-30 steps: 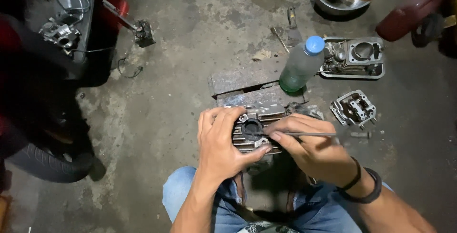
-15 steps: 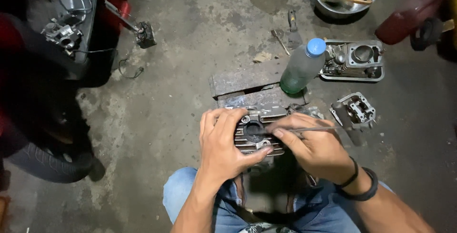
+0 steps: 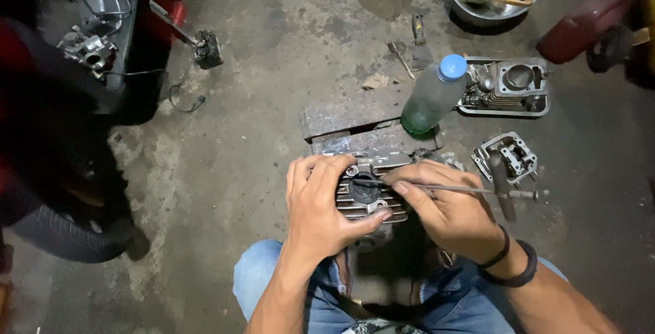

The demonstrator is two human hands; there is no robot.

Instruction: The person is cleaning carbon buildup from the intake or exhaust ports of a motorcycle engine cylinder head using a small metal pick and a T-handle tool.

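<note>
Finned grey cylinder block (image 3: 368,194) upright, thin rod (image 3: 464,188) across bore.

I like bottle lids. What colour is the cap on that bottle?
Blue: the cap tops the clear bottle, seen in the head view.

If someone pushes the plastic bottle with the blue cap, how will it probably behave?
The bottle looks nearly empty, with only some green liquid at its base, so it is probably light. It stands tall and narrow on a slab, so a push would likely tip it. Once down, it may roll.

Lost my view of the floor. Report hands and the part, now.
Left hand clamps finned engine cylinder. Right hand holds thin metal rod, tip in the bore. Plastic bottle stands just beyond, apart.
</note>
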